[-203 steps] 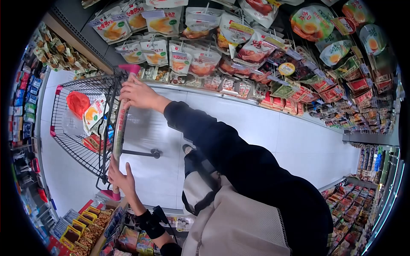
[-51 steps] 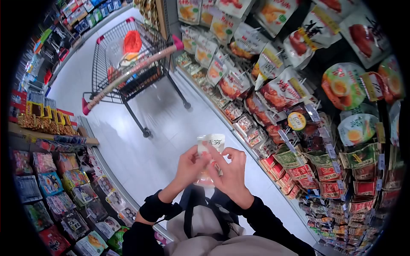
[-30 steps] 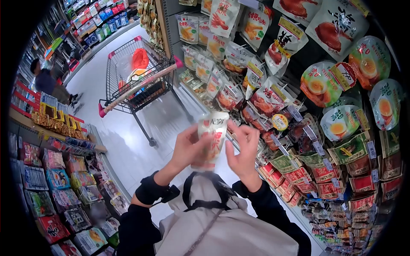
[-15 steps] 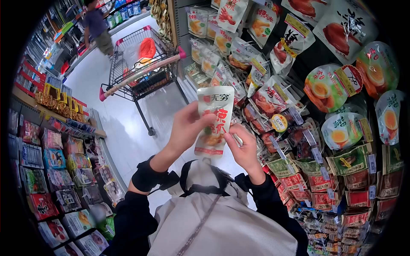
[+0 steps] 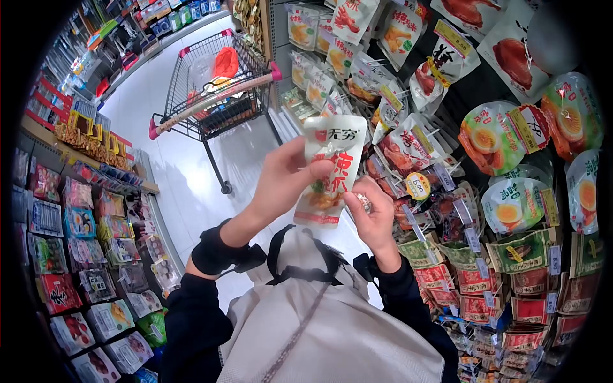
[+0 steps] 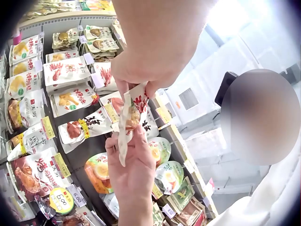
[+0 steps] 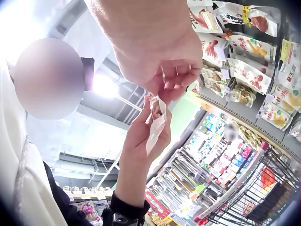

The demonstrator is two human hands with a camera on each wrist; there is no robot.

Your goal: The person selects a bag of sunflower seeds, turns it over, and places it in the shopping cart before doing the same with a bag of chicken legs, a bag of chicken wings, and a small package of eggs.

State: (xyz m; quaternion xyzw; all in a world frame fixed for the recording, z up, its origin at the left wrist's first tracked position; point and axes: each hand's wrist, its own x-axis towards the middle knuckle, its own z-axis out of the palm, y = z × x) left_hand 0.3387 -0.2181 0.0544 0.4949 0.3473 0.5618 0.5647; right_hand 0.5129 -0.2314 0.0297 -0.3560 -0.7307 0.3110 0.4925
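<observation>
A white snack pouch (image 5: 330, 175) with red lettering and a food picture is held upright in front of the body, its printed face toward the head camera. My left hand (image 5: 279, 183) pinches the pouch's left side, thumb across the front. At the lower right edge, my right hand (image 5: 372, 214) grips it with curled fingers. Seen edge-on in the left wrist view, the pouch (image 6: 126, 127) is between the left hand (image 6: 153, 61) above and the right hand (image 6: 133, 162) below. The right wrist view also shows both hands on the pouch (image 7: 156, 127).
Ahead to the left stands a shopping cart (image 5: 220, 96) holding a red item and packages. Hanging packs fill the rack on the right, among them egg packs (image 5: 488, 137). Packaged goods (image 5: 89, 255) line the left shelf. Pale floor (image 5: 169, 166) runs between.
The pouch has come up from lower down and now faces the head camera more fully. My right hand, apart from it a second ago, grips its edge. A passer-by has left the view.
</observation>
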